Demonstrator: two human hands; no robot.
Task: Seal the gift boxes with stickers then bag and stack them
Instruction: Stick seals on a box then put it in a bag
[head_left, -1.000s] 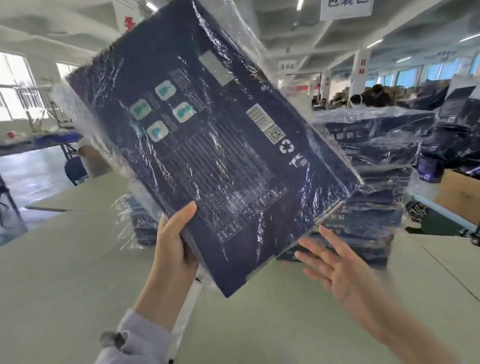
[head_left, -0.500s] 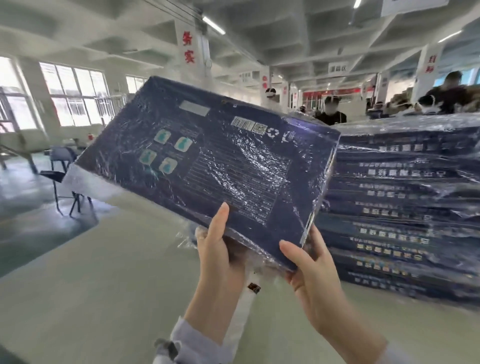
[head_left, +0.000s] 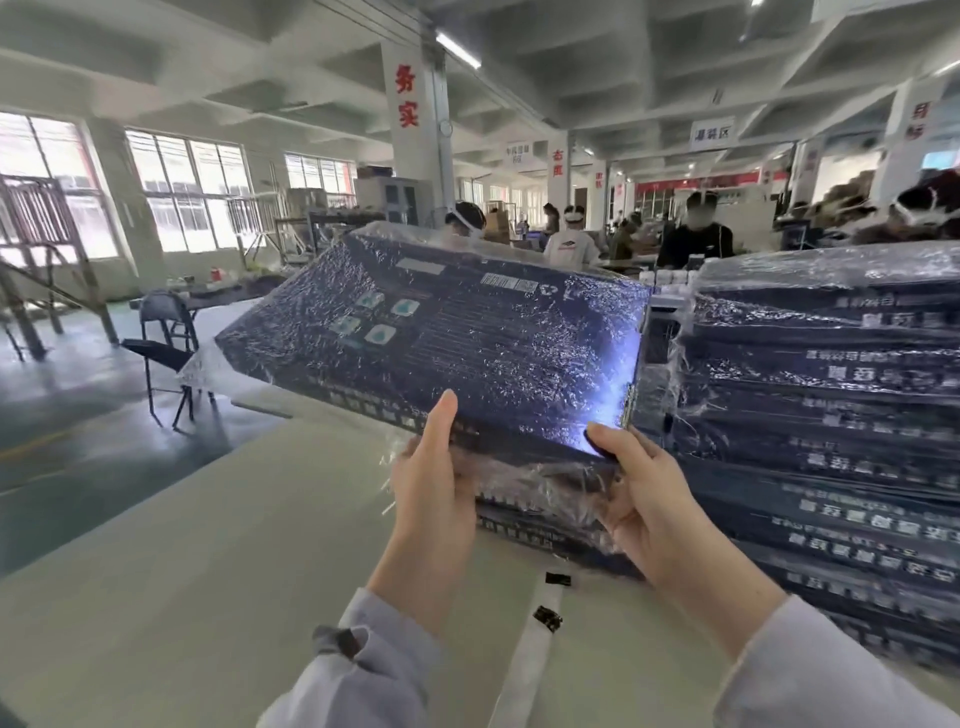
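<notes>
**Q:** Location of the gift box (head_left: 457, 343)?

**A:** It is held clear of the table (head_left: 208, 545), tilted with its printed face towards the camera. It is dark blue and enclosed in a clear plastic bag (head_left: 545, 483). Its right edge is just beside the tall stack (head_left: 831, 415) of bagged boxes; whether they touch cannot be determined.

**Q:** Grip condition?

**A:** The left hand (head_left: 431, 488) grips the near edge, with the thumb flat on the printed face and the fingers hidden beneath. The right hand (head_left: 649, 499) grips the near right corner, with the thumb tip on top. Its fingers are curled underneath and only partly visible behind crumpled film.

**Q:** Items not legible?

**A:** The face shows four pale green icons, a barcode and rows of text. All of it is too blurred to read, and glare washes out the corner by the right thumb. Whether the box is sealed cannot be determined.

**Q:** Items obscured or cut off?

**A:** The tall stack runs past the right frame edge. A lower stack (head_left: 535, 525) is mostly covered by the held box and both hands. A white strip (head_left: 540, 623) with black marks lies on the table between the forearms and is cut off at the bottom edge.
</notes>
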